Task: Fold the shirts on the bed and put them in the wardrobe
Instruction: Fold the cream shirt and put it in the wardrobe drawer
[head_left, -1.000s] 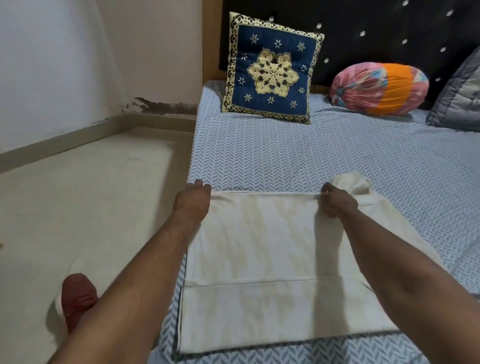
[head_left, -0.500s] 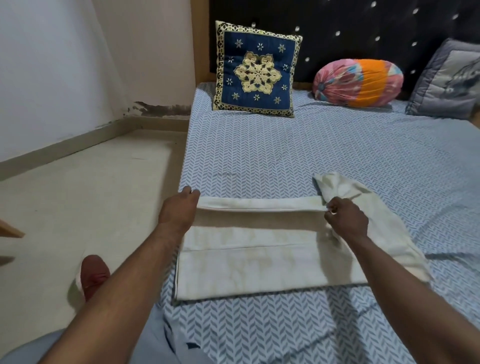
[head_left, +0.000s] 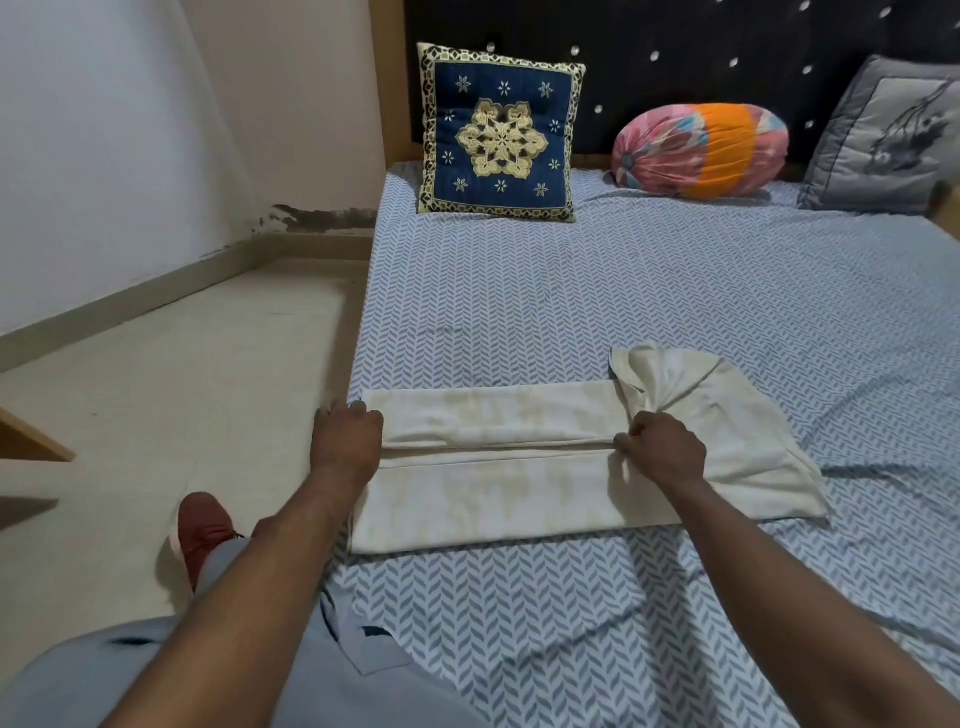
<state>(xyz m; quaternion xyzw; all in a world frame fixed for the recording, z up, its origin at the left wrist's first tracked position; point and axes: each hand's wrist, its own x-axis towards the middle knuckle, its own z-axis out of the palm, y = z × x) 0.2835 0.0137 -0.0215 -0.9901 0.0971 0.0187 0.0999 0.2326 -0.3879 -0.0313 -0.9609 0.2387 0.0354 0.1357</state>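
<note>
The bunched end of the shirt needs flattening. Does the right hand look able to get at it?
Probably yes: the right hand pinches the fold of the shirt right beside the bunched end, which lies bare just beyond its knuckles, with nothing between.

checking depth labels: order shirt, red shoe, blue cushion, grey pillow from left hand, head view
1. shirt, gripped by the left hand
2. red shoe, on floor, lower left
3. blue cushion, at headboard, ahead
4. grey pillow, far right corner
</note>
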